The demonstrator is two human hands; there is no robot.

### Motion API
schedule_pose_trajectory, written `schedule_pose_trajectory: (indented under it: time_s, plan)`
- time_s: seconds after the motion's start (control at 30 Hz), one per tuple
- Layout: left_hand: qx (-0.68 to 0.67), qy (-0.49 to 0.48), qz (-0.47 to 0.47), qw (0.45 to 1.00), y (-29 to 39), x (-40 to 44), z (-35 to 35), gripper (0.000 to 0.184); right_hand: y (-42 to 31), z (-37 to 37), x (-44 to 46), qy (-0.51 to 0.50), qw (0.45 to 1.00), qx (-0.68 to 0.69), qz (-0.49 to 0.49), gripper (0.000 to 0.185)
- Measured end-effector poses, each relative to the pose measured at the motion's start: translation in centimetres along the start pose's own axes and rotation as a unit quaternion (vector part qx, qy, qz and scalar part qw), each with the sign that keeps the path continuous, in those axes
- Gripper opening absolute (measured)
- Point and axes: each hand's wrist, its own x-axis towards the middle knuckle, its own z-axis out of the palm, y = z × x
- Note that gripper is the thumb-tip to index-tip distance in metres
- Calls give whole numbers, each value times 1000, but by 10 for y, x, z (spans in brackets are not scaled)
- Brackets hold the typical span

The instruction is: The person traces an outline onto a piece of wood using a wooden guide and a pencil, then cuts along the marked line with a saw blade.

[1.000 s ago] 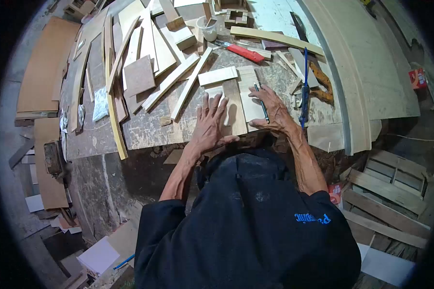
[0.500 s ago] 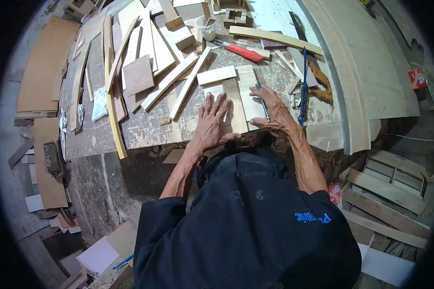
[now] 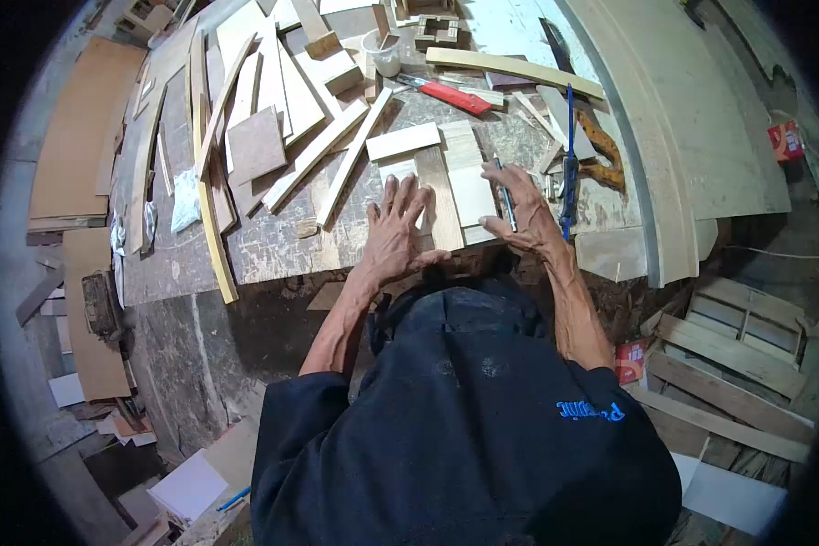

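Observation:
My left hand (image 3: 394, 232) lies flat with its fingers spread over a pale wood piece (image 3: 399, 169) and the edge of a browner wood strip (image 3: 439, 205). A pencil (image 3: 508, 202) rests between the fingers of my right hand (image 3: 532, 218), its tip pointing down toward me. The right thumb touches the edge of a whitish rectangular piece (image 3: 471, 197), which lies over a light wood board (image 3: 461, 144). Across the top of the pale and brown pieces sits a short light strip (image 3: 403, 143).
Several wooden strips (image 3: 318, 156) and a brown square panel (image 3: 257, 146) cover the bench's left side. Beyond my hands lie a red-handled tool (image 3: 448, 94), a plastic cup (image 3: 384, 56) and a yellowish batten (image 3: 514, 73). A handsaw (image 3: 601, 150) and blue tool (image 3: 570, 173) lie right.
My right hand has shifted slightly right with the pencil, its thumb now at the whitish piece's edge. My left hand stays pressed on the wood. The whole view has moved a little.

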Motion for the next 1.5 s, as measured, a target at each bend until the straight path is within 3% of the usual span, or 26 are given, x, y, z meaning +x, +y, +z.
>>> schedule_pose_trajectory:
  time_s: [0.33,1.5]
  plan:
    - [16,-15,-16,1000,6,0,-6,117,-8,8,12,-16,996,-60,-67,73]
    - [21,-11,-9,1000,4,-2,-4,116,-10,18,19,-17,997,-45,-56,69]
